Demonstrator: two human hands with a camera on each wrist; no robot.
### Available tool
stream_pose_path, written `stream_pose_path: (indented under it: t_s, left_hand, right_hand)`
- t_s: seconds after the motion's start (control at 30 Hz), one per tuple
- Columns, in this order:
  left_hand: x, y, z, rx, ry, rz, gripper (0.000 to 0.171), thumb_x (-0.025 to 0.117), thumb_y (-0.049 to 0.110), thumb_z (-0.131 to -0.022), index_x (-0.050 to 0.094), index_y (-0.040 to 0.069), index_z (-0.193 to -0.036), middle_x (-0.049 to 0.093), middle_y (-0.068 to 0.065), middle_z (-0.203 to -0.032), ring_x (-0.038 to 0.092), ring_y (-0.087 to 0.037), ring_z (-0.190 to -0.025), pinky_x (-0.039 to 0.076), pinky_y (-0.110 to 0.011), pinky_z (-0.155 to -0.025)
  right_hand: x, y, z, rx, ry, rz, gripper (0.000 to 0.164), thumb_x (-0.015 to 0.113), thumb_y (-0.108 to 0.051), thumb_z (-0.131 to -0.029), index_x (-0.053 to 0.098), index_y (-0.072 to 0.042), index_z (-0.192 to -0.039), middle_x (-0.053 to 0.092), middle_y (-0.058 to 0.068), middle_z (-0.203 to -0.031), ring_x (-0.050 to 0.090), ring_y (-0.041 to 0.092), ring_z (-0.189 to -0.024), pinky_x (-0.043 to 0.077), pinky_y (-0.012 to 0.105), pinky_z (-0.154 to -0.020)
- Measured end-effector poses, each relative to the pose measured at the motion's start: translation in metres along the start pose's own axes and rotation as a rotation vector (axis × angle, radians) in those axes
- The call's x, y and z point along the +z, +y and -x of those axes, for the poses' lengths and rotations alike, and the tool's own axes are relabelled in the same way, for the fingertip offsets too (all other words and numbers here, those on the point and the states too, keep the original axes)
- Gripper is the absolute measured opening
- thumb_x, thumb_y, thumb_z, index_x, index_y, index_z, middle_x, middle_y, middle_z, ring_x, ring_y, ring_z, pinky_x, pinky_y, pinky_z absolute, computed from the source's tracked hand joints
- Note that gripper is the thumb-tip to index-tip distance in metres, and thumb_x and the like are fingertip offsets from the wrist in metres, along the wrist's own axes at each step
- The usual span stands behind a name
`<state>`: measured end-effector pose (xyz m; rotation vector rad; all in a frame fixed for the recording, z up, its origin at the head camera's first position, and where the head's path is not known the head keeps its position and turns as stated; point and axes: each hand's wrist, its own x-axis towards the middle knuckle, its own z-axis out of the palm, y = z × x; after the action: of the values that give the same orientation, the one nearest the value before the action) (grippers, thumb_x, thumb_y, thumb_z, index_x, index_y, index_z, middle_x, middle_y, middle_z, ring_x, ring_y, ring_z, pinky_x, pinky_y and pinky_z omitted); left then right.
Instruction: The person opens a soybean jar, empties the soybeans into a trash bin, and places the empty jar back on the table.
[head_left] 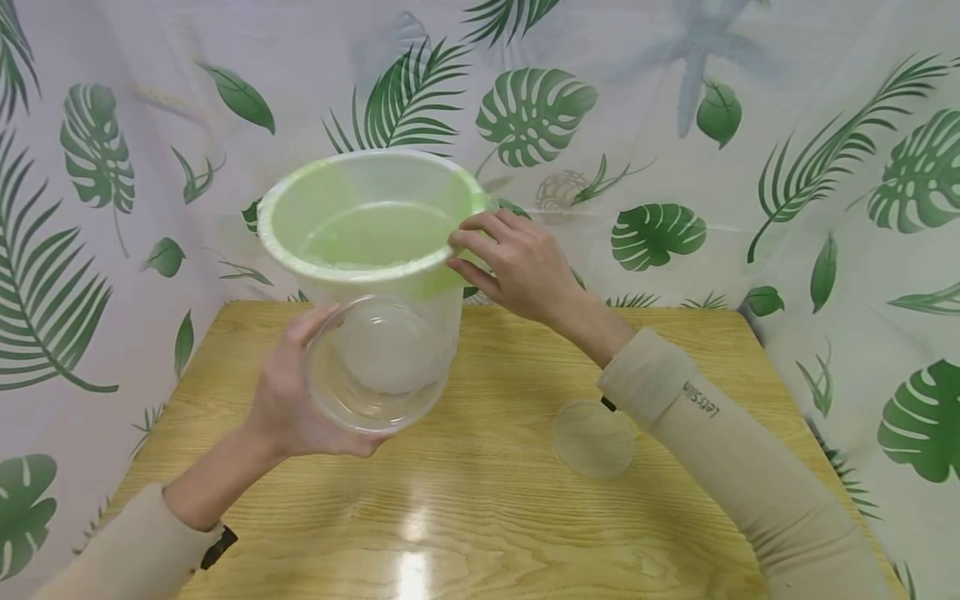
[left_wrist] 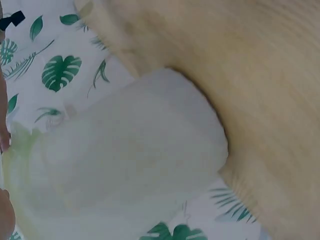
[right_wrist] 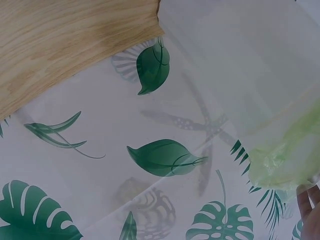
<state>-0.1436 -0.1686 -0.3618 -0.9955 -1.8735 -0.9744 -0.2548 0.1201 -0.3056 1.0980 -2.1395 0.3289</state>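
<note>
A whitish trash bin [head_left: 459, 321] lined with a green plastic bag [head_left: 375, 233] is in front of me, its open top toward me. My right hand [head_left: 517, 262] grips the bin's rim on the right, thumb outside; its fingertips show by the green bag at the lower right corner of the right wrist view. My left hand [head_left: 288, 392] holds a clear round plastic bowl [head_left: 378, 362] by its side, in front of the bin's body. In the left wrist view the bin's pale body [left_wrist: 125, 150] fills the middle, and the bowl is out of sight.
A clear round lid [head_left: 592, 439] lies on the wooden table [head_left: 480, 517], below the right forearm. Leaf-printed sheeting [head_left: 660, 108] stands behind the table and along both sides.
</note>
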Motion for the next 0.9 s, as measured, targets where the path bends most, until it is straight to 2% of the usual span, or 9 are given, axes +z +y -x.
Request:
stream_pose_path:
  t_s: [0.13, 0.23, 0.27, 0.37, 0.47, 0.53, 0.67, 0.8, 0.9]
  left_hand:
    - [0.011, -0.001, 0.016, -0.021, -0.069, 0.041, 0.116, 0.082, 0.069, -0.069, 0.047, -0.018, -0.136, 0.064, -0.033, -0.129, 0.065, -0.035, -0.116, 0.046, -0.017, -0.115]
    - [0.021, -0.002, 0.028, -0.039, -0.114, 0.057, 0.116, 0.086, 0.064, -0.064, 0.048, -0.017, -0.137, 0.064, -0.031, -0.130, 0.067, -0.036, -0.114, 0.050, -0.020, -0.112]
    - [0.025, -0.001, 0.032, -0.046, -0.134, 0.053, 0.116, 0.089, 0.061, -0.062, 0.048, -0.016, -0.138, 0.064, -0.029, -0.131, 0.067, -0.039, -0.113, 0.053, -0.024, -0.111]
    - [0.035, 0.001, 0.045, -0.094, -0.207, 0.051, 0.122, 0.098, 0.049, -0.049, 0.046, -0.012, -0.141, 0.063, -0.026, -0.134, 0.067, -0.039, -0.114, 0.061, -0.038, -0.104]
    - [0.045, 0.005, 0.058, -0.162, -0.298, 0.054, 0.129, 0.103, 0.041, -0.041, 0.043, -0.008, -0.145, 0.061, -0.023, -0.137, 0.067, -0.038, -0.118, 0.064, -0.050, -0.098]
    - [0.051, 0.008, 0.065, -0.198, -0.348, 0.065, 0.130, 0.103, 0.040, -0.041, 0.042, -0.007, -0.146, 0.060, -0.021, -0.137, 0.068, -0.037, -0.119, 0.065, -0.052, -0.097]
    - [0.063, 0.011, 0.079, -0.263, -0.424, 0.119, 0.127, 0.104, 0.042, -0.045, 0.042, -0.002, -0.147, 0.060, -0.016, -0.140, 0.067, -0.032, -0.123, 0.063, -0.048, -0.102]
    - [0.074, 0.013, 0.091, -0.316, -0.494, 0.162, 0.124, 0.103, 0.044, -0.050, 0.042, 0.003, -0.150, 0.061, -0.013, -0.143, 0.066, -0.031, -0.126, 0.060, -0.049, -0.107]
    - [0.080, 0.015, 0.099, -0.387, -0.564, 0.183, 0.125, 0.103, 0.044, -0.051, 0.041, 0.005, -0.152, 0.062, -0.012, -0.143, 0.065, -0.030, -0.127, 0.058, -0.050, -0.110]
  right_hand:
    - [0.000, 0.000, 0.000, -0.001, -0.003, -0.002, 0.024, 0.071, -0.032, -0.101, 0.076, -0.013, -0.115, 0.077, 0.007, -0.116, 0.072, 0.029, -0.107, 0.064, 0.042, -0.091]
    - [-0.001, 0.000, 0.000, 0.001, -0.004, 0.001, 0.024, 0.071, -0.032, -0.101, 0.076, -0.013, -0.115, 0.077, 0.007, -0.116, 0.072, 0.029, -0.108, 0.064, 0.043, -0.092]
    - [0.000, 0.000, 0.000, 0.000, -0.003, 0.002, 0.024, 0.071, -0.032, -0.101, 0.076, -0.013, -0.115, 0.077, 0.007, -0.116, 0.072, 0.029, -0.108, 0.064, 0.043, -0.092]
    - [0.000, 0.000, 0.000, -0.001, 0.000, 0.006, 0.024, 0.071, -0.032, -0.102, 0.075, -0.013, -0.115, 0.077, 0.007, -0.116, 0.072, 0.029, -0.108, 0.064, 0.043, -0.092]
    - [0.001, 0.000, 0.000, -0.003, 0.007, 0.007, 0.024, 0.071, -0.032, -0.102, 0.075, -0.013, -0.115, 0.077, 0.007, -0.116, 0.072, 0.029, -0.108, 0.064, 0.043, -0.092]
    - [0.001, 0.000, 0.000, -0.005, 0.014, 0.007, 0.023, 0.071, -0.032, -0.101, 0.076, -0.013, -0.114, 0.077, 0.007, -0.115, 0.072, 0.029, -0.107, 0.064, 0.043, -0.091]
    - [0.001, 0.000, 0.000, -0.012, 0.025, 0.009, 0.023, 0.071, -0.032, -0.102, 0.076, -0.013, -0.114, 0.077, 0.007, -0.115, 0.073, 0.029, -0.106, 0.064, 0.042, -0.091]
    - [0.001, -0.001, 0.000, -0.011, 0.026, 0.007, 0.023, 0.071, -0.032, -0.101, 0.076, -0.013, -0.114, 0.077, 0.007, -0.115, 0.073, 0.029, -0.106, 0.064, 0.042, -0.090]
    - [0.001, -0.001, 0.000, -0.009, 0.025, 0.009, 0.023, 0.071, -0.032, -0.101, 0.076, -0.013, -0.113, 0.077, 0.008, -0.115, 0.073, 0.029, -0.107, 0.064, 0.042, -0.090]
